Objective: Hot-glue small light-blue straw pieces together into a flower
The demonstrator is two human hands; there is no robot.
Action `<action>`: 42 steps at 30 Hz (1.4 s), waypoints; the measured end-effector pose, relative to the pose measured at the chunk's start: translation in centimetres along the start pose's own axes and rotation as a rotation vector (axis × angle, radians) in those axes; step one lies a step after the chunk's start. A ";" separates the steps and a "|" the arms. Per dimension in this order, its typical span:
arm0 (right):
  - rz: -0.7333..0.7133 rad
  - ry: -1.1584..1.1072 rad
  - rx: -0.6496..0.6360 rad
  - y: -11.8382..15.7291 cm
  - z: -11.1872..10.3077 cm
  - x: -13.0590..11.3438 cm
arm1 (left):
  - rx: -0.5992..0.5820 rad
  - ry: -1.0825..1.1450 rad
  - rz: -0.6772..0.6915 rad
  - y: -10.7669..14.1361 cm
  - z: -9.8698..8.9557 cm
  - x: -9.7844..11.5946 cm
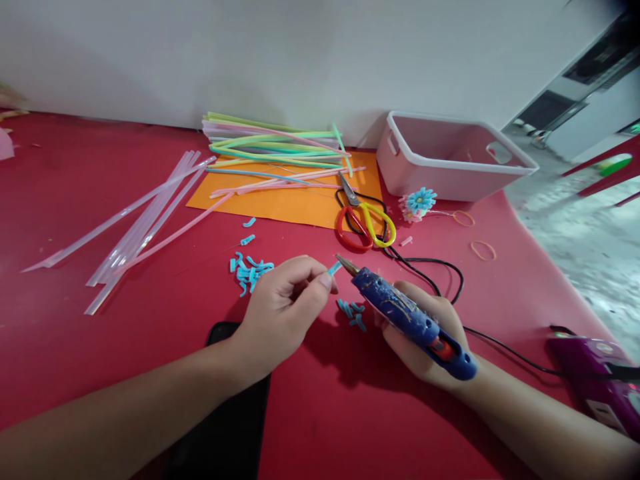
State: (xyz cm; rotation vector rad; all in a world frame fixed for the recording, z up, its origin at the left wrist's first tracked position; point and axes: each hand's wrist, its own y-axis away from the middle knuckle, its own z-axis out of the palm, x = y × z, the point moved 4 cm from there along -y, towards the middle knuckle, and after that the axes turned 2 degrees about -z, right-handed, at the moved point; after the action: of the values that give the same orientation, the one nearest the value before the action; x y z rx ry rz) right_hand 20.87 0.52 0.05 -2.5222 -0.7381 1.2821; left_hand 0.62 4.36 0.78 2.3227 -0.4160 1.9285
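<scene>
Between thumb and forefinger, my left hand (287, 307) pinches a small light-blue fuzzy piece (335, 268). My right hand (425, 330) is wrapped round a blue glue gun (405, 310), whose metal nozzle is beside the tip of that piece. A pile of blue fuzzy pieces (247, 272) lies left of my left hand, with two loose ones above it. Several more blue pieces (353, 313) lie on the red table (310, 427) between my hands. The palm side of my right hand is partly hidden behind the glue gun.
Scissors (360, 223) and coloured fuzzy stems (275, 143) lie on an orange sheet (295, 207). Clear plastic strips (140, 227) are at left. A pink bin (445, 177), fuzzy flowers (420, 202), a black cable (510, 353), a purple device (595, 377) and a black phone-like slab (230, 427) surround my hands.
</scene>
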 end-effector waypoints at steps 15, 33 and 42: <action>-0.020 0.038 0.015 0.3 0.2 0.5 | 0.003 0.036 -0.012 0.0 -0.1 -0.4; -0.072 0.053 -0.029 0.0 0.0 -0.4 | -0.015 0.094 -0.036 0.2 0.1 -0.6; -0.077 0.051 -0.038 -0.2 -0.1 -0.6 | -0.016 0.123 -0.034 0.1 0.2 -0.3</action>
State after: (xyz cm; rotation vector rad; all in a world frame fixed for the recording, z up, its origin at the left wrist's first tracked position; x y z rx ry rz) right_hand 20.58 0.39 0.58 -2.5195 -0.8474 1.1850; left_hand 0.72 4.25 0.45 2.1726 -0.3760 2.0307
